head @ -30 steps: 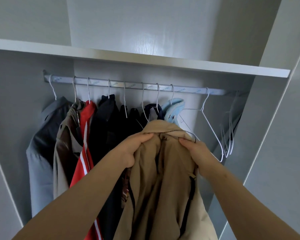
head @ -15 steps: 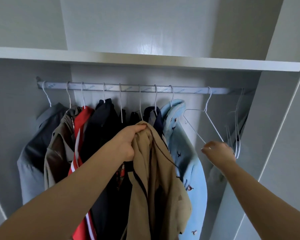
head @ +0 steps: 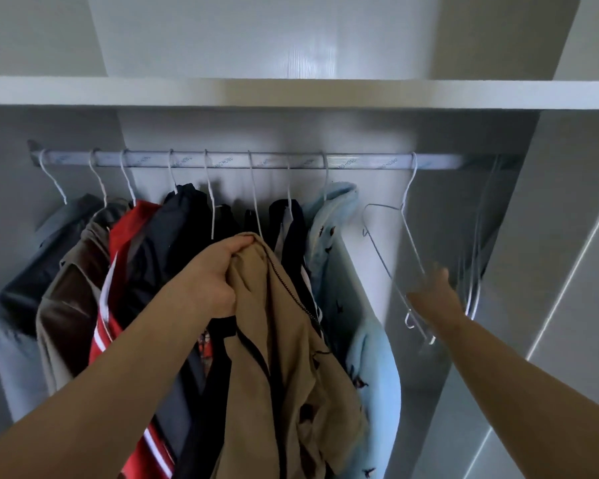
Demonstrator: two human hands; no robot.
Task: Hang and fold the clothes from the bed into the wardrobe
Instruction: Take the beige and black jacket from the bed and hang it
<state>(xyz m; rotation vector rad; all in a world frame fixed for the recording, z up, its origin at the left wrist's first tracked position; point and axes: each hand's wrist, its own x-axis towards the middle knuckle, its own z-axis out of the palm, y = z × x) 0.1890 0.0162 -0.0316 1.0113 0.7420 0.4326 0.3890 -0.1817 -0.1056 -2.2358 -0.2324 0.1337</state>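
Note:
I stand at the open wardrobe. My left hand (head: 211,274) grips a tan zip jacket (head: 291,357) by its collar and holds it up in front of the hung clothes; the jacket droops down from my fist. My right hand (head: 433,295) is stretched out to the right with blurred, fairly straight fingers at the lower arm of an empty white wire hanger (head: 388,236). That hanger hangs tilted from the rail (head: 360,160). A closed grip on the hanger is not visible.
Several garments fill the rail's left and middle: a grey shirt (head: 25,288), a red top (head: 125,236), dark jackets, a light blue shirt (head: 332,219). More empty hangers (head: 474,254) hang at the far right by the side wall. A white shelf (head: 291,93) runs above.
My right hand let go of the tan jacket and moved right and up to the empty hanger. The left hand now holds the jacket alone, and it hangs bunched.

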